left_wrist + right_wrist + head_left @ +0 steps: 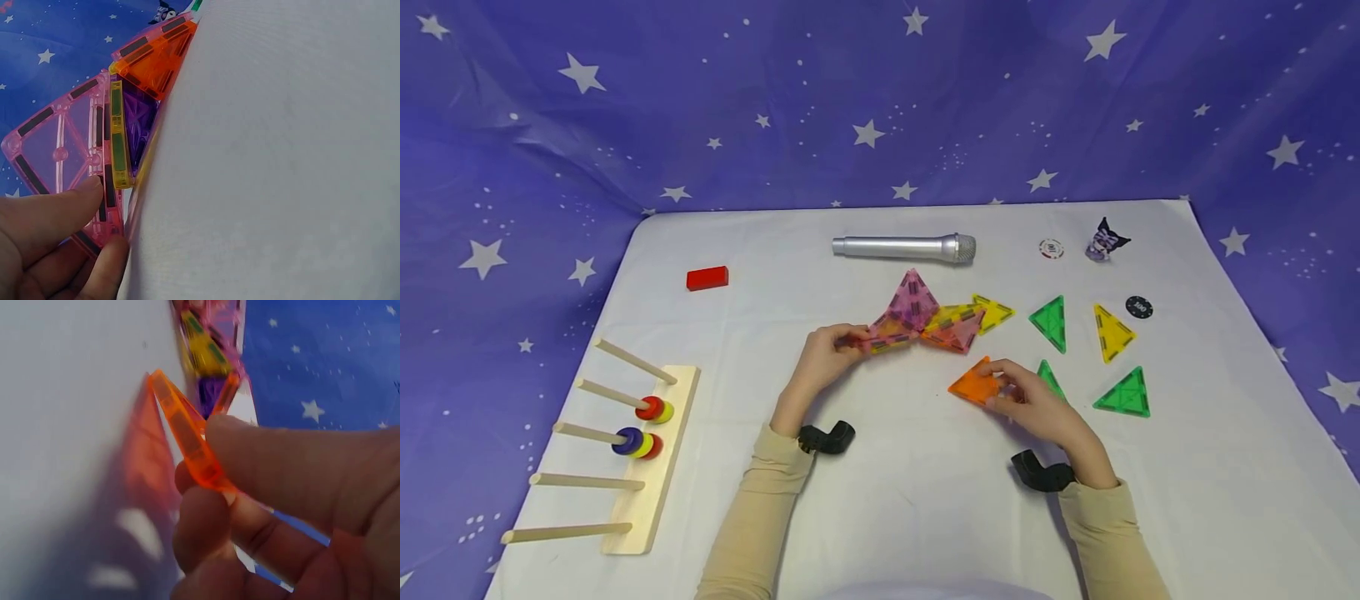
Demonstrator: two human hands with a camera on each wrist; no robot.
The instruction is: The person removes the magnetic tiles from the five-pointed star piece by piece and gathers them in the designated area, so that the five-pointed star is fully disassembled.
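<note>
A white surface [887,500] is spread before a starred blue backdrop [880,92]. At its left edge a wooden peg rack [651,467] is laid, with coloured rings [640,442] threaded on two pegs. A silver microphone [904,247] is laid at the back, a red block [707,278] to its left.

At the centre a tile structure [921,321] of pink, yellow and orange triangles is steadied by the left hand [827,358], whose thumb and fingers [56,212] are pinched on a pink tile's edge, seemingly to keep it from shifting. Just beside it, an orange tile [973,385] is gripped on edge by the right hand [1037,408], its fingers [281,462] closed round it and one corner rested on the surface.

Loose green tiles [1123,393] and a yellow tile [1111,333] are scattered at the right. Two poker chips [1138,307] and a small figure [1105,240] are set behind; the dark chip appears to read "100".
</note>
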